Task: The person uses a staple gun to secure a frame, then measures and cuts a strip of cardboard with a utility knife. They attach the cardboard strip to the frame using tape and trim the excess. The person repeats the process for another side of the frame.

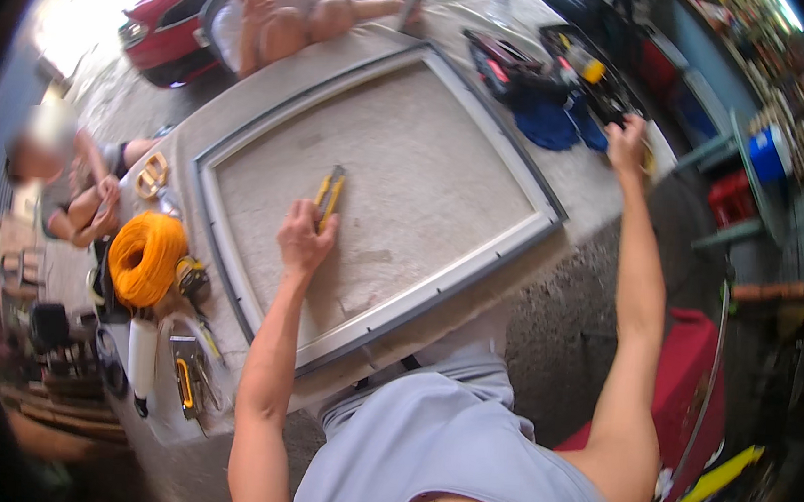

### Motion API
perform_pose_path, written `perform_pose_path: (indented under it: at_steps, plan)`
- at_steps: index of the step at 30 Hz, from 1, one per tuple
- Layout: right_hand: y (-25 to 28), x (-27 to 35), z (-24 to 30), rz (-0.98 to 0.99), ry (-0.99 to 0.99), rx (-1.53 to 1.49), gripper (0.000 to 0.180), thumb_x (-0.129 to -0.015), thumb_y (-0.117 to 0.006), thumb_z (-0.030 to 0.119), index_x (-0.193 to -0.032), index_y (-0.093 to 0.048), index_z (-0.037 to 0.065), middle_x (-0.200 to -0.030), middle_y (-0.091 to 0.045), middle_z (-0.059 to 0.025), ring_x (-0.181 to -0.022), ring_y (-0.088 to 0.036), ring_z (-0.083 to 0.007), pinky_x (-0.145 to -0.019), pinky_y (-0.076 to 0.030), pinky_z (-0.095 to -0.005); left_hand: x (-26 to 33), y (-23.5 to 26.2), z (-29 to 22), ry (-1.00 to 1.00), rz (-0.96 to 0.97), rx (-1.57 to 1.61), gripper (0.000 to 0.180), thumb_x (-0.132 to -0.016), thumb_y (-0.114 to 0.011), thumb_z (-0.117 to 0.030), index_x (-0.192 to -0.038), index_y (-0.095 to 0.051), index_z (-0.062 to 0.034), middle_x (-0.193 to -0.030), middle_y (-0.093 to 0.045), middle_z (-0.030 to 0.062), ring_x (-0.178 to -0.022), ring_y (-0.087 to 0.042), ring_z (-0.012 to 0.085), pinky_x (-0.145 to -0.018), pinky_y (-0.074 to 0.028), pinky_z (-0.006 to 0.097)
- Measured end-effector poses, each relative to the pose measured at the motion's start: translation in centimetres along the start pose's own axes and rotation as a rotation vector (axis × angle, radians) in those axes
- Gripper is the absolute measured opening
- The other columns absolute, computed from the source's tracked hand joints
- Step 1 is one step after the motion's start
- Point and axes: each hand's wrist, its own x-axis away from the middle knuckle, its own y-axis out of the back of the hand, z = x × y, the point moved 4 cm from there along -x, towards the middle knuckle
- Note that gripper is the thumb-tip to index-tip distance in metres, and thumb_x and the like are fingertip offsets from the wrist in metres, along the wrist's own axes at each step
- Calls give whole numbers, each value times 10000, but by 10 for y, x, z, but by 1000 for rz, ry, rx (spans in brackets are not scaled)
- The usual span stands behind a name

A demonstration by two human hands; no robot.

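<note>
On the table lies a square frame (437, 291), pale inside with a dark grey outer edge. My left hand (307, 236) is over the opening of the frame, closed around a yellow and black utility knife (330, 194) that points away from me. At the far right my right hand (625, 148) reaches out to the near end of a black tool tray (612, 105). Its fingers are curled together there, and what they hold, if anything, is too small to make out. Dark blue cloth (546, 121) lies beside the tray.
At left are an orange rope coil (144, 259), yellow-handled scissors (151, 177), a tape measure (192, 278), a white tube (142, 353) and another cutter (186, 383). Two people sit beyond the table's far and left edges. A red car (160, 29) stands behind. Red cloth (684, 386) is at right.
</note>
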Motion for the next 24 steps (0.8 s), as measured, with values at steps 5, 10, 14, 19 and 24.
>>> perform_pose_path:
  at_steps: [5,10,14,19,24]
  plan:
    - [-31,13,-22,-35,20,182,380,-755,-617,190,-1085,-471,70,-1064,-560,-179,-1043,-558,-356,-888,-440,-453,-2,-2,-6,-42,-28,-37,287,-774,-720,-252,-791,-498,-71,-811,-538,92,-705,-577,315,-612,-454,446]
    - [-51,39,-33,322,-162,481,476,-734,-697,248,-1139,-481,121,-1127,-567,-164,-1111,-537,-374,-943,-424,-467,-1,1,1,-34,-24,-47,284,-774,-717,-251,-793,-496,-73,-808,-536,86,-712,-578,308,-613,-454,442]
    - [-36,27,-50,241,-83,433,607,-686,-777,184,-1223,-502,115,-1204,-565,-151,-1081,-548,-325,-951,-428,-428,-2,-6,-4,-57,-31,-8,278,-775,-715,-252,-804,-501,-77,-809,-533,86,-706,-577,308,-614,-454,442]
    - [60,-34,94,-122,184,-38,863,-768,-728,88,-1499,-269,110,-1349,-516,-164,-1139,-549,-249,-986,-428,-366,-1,4,-1,-7,-8,-34,271,-776,-713,-254,-810,-507,-81,-811,-531,85,-704,-576,314,-618,-456,441]
    - [187,-82,218,-325,557,-309,596,-862,-672,18,-1353,-337,-21,-1148,-623,-179,-1004,-624,-199,-890,-498,-304,1,1,0,6,6,-14,278,-765,-728,-249,-806,-513,-78,-817,-536,81,-707,-575,315,-617,-455,437]
